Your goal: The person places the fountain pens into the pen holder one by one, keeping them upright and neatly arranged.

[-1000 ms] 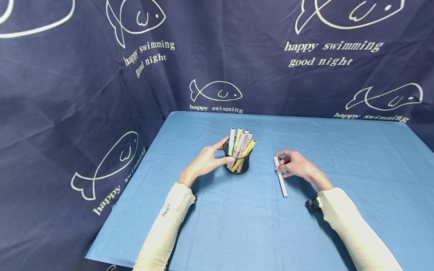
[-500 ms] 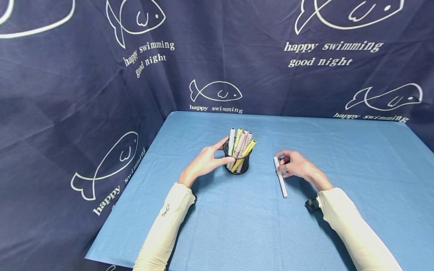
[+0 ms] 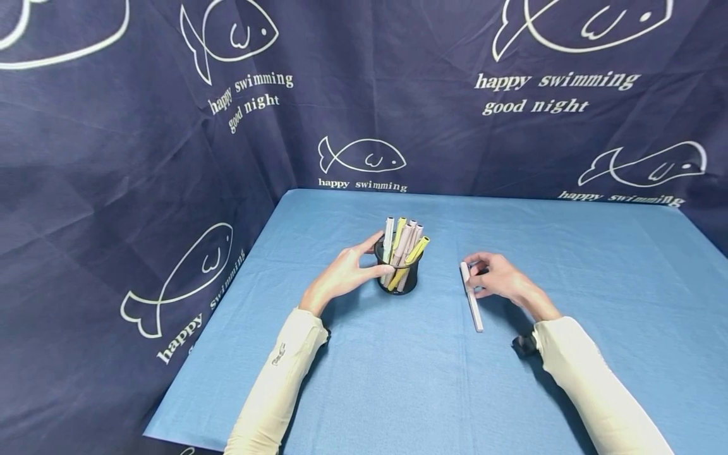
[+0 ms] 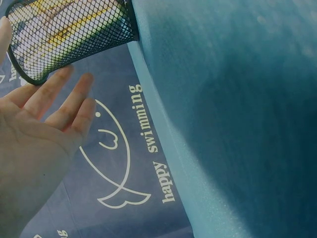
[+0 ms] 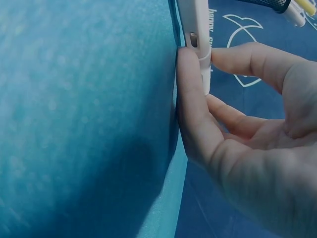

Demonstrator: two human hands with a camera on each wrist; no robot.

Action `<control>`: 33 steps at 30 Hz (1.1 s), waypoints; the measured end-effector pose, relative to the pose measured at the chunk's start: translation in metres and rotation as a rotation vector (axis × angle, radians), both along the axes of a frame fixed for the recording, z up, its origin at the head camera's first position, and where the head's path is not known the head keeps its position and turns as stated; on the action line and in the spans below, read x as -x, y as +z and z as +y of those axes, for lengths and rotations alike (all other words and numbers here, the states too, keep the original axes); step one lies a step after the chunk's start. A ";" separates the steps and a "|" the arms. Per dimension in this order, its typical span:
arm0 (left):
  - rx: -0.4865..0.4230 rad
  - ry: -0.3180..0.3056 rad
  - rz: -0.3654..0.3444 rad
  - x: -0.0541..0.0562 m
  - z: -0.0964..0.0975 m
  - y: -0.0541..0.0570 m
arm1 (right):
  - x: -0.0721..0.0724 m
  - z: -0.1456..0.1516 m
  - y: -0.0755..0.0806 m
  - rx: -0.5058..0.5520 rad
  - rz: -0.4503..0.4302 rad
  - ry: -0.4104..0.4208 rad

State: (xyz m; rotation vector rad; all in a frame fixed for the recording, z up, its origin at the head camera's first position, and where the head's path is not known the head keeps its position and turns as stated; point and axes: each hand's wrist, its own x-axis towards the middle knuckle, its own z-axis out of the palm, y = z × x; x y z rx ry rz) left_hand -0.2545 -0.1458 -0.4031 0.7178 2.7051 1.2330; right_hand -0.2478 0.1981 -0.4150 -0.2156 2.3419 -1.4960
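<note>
Left grip cupped with fingers extended; right grip curled, pinching.

Surface: plain light blue cloth. Backdrop: navy fabric, white outline fish and white lettering. Pen holder: black mesh. Pens inside: yellow, white, pale pink. Loose pen: white. Sleeves: cream.

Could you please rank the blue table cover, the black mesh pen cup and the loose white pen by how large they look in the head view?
1. Blue table cover, by far the largest.
2. Black mesh pen cup and loose white pen: too close to rank; the pen is longer but far thinner, the cup wider.
</note>
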 end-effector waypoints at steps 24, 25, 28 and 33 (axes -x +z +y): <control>0.006 0.000 0.004 -0.001 0.001 0.001 | -0.003 0.002 0.001 0.100 0.059 -0.079; 0.004 0.001 0.003 -0.001 0.001 0.001 | -0.003 0.002 0.001 0.112 0.067 -0.083; 0.001 0.002 0.004 -0.001 0.001 0.000 | -0.004 0.002 0.001 0.139 0.078 -0.089; 0.000 0.002 0.003 0.000 0.001 0.000 | -0.006 0.003 0.002 0.175 0.088 -0.088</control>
